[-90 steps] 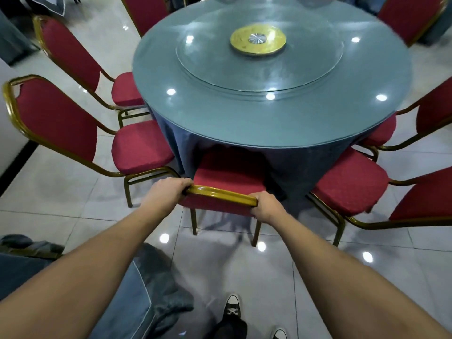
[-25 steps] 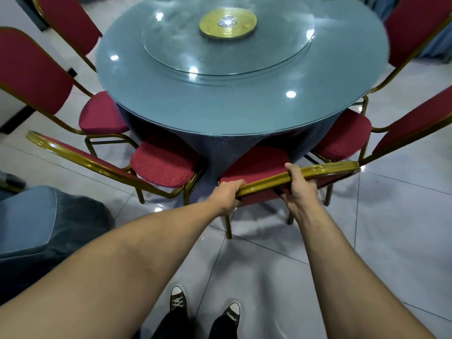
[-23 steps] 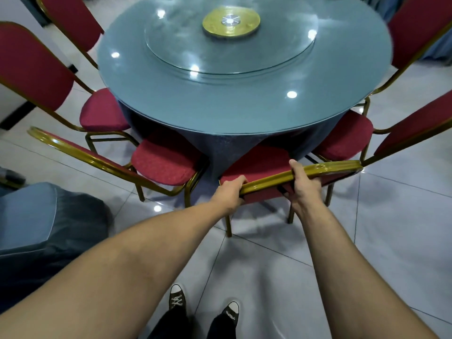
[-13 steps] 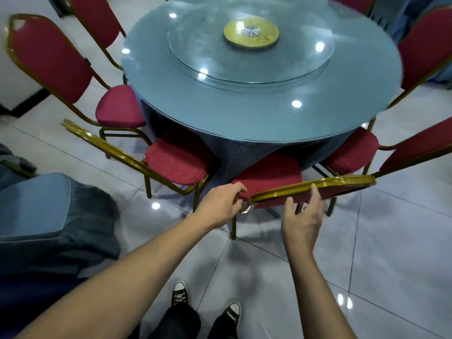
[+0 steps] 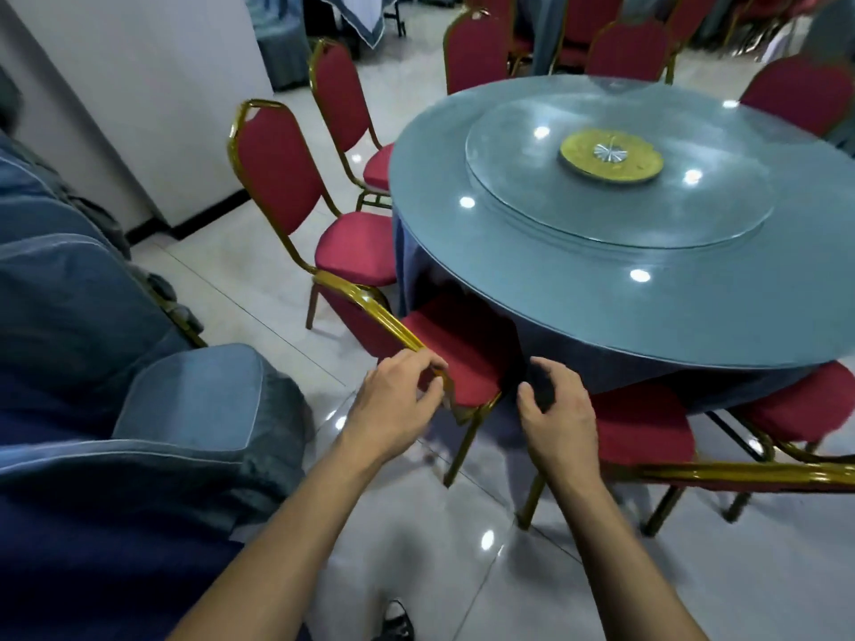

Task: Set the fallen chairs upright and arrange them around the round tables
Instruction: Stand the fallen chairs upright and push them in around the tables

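Far left: blue cloth-covered furniture (image 5: 139, 363), bulky, close to the left forearm. Beyond it, a white wall (image 5: 129, 99) with a dark base strip. Two upright red chairs (image 5: 296, 201) along the desk's left edge, gold frames, seats toward the desk. Next, nearer, a third red chair (image 5: 444, 349) at the desk's near-left edge, upright, seat tucked partly under the blue cloth, gold top rail running down toward the hands. Left grip (image 5: 398, 400) at the lower end of that rail, fingers curled loosely around it, touching or nearly so; cannot tell whether clamped tight. Right grip (image 5: 553, 409) just right of that chair's seat corner, apart from the frame, fingers loosely bent, grasping nothing. Round desk (image 5: 532, 279) with glass top, glass turntable (image 5: 532, 178) and gold centre disc (image 5: 610, 155). Further right, another red chair (image 5: 643, 432) at the near edge, gold rail stretching to the right border. More red chairs past the far edge.
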### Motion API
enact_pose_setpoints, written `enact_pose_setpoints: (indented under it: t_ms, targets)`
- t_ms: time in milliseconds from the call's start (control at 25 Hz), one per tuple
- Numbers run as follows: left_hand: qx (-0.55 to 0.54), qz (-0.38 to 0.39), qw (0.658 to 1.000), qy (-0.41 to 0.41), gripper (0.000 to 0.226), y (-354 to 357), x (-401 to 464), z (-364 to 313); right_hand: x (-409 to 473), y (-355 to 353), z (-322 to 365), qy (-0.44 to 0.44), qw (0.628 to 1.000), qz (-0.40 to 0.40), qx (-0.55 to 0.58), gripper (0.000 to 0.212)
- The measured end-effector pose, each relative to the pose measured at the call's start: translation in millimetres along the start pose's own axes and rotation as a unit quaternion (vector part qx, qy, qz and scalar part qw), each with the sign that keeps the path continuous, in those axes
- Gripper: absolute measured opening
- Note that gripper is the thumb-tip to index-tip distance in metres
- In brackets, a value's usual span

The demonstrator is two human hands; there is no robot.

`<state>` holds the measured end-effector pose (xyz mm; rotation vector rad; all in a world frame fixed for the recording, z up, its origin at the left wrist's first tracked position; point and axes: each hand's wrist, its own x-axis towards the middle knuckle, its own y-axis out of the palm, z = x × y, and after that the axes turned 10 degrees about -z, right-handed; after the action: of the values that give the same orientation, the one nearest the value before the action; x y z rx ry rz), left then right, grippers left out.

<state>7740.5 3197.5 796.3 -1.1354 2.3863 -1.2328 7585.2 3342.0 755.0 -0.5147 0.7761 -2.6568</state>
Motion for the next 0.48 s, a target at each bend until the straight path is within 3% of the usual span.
enact_pose_setpoints:
  t_ms: [240, 480]
  targets:
    - [-0.006, -0.079, 0.996, -0.043, 0.020, -89.5, 20.6, 82.5, 4.8, 90.0, 100.4, -0.050, 0.997, 0.050, 0.018, 0.034]
    - [0.000, -0.110, 0.990, -0.086, 0.023, -131.5, 68.5, 150.7, 25.3, 170.0, 159.6, -0.095, 0.991, 0.093, 0.013, 0.033]
